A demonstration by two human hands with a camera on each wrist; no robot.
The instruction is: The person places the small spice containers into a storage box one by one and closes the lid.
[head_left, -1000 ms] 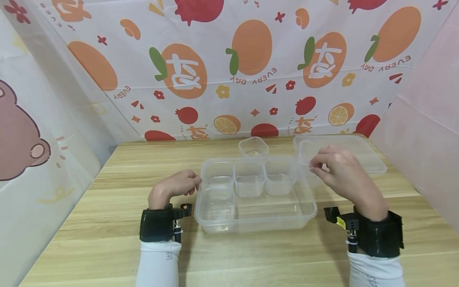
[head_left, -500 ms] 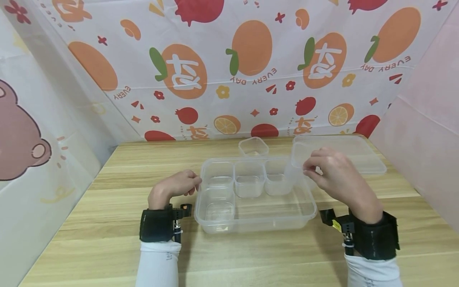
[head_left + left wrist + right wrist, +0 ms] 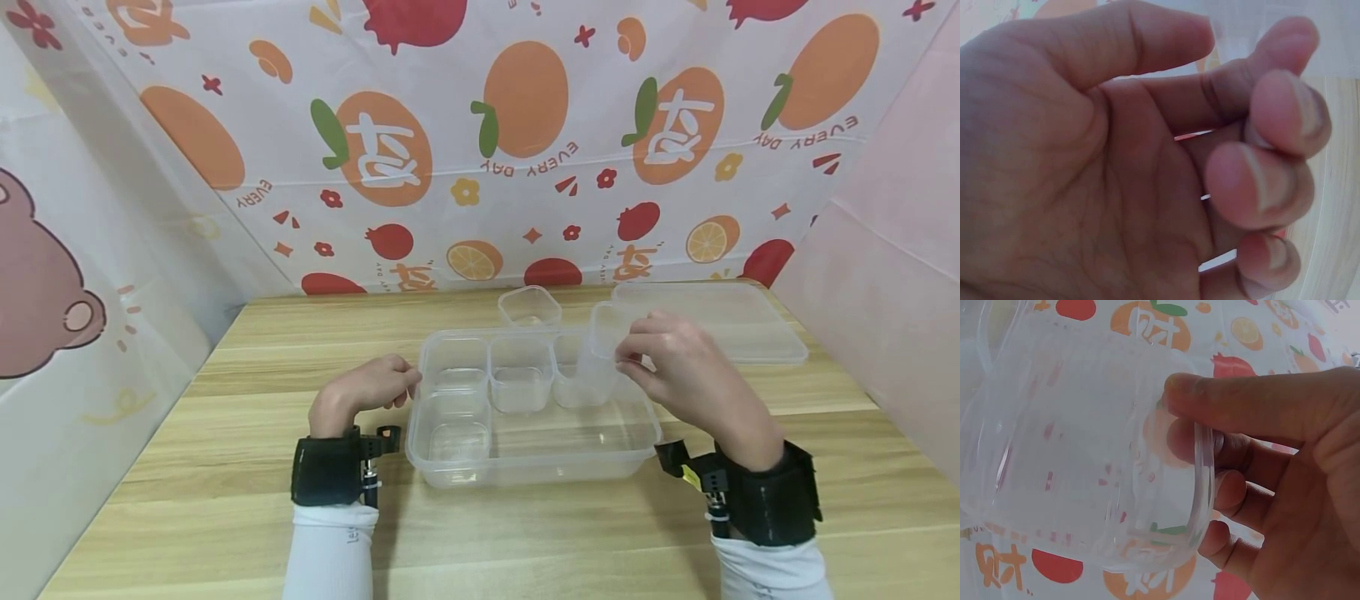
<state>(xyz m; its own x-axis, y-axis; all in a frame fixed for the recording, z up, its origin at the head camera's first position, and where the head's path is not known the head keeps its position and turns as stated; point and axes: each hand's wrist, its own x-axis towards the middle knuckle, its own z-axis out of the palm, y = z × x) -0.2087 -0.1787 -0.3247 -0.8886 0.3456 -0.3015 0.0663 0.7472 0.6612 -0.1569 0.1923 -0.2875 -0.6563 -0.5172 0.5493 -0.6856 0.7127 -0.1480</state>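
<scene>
We are resting our left hand (image 3: 367, 390) on the wooden table (image 3: 225, 467), just beside the left wall of the clear plastic tray (image 3: 525, 467). Its fingers (image 3: 1260, 187) are curling loosely toward the palm with nothing between them, and from the head view we cannot tell whether a fingertip is actually touching the tray's rim. If it is not bracing the tray, a light tray like this could be sliding on the smooth wood when anything bumps it.

Moving right, the tray is holding four small clear cups: one in the front left corner (image 3: 453, 433) and three in a row along the back (image 3: 519, 375). The front right part of the tray floor is lying bare. Behind the tray, another small cup (image 3: 529, 306) is standing alone on the table.

Further right, our right hand (image 3: 678, 367) is pinching a small clear cup (image 3: 603, 346) by its rim, thumb on the outside and fingers (image 3: 1235, 487) inside, as the right wrist view shows. The cup is hanging tilted in the air over the tray's back right corner, close above the last cup in the row. We judge this to be the risky part: a rim pinch on slick, flexible plastic could be slipping, and the tilted cup could be catching on the neighbouring cup or the tray wall, knocking the row askew or wedging crooked.

At the far right, the clear flat lid (image 3: 738, 329) is lying on the table behind our hand, near enough that a careless swing of the wrist could be pushing it.
</scene>
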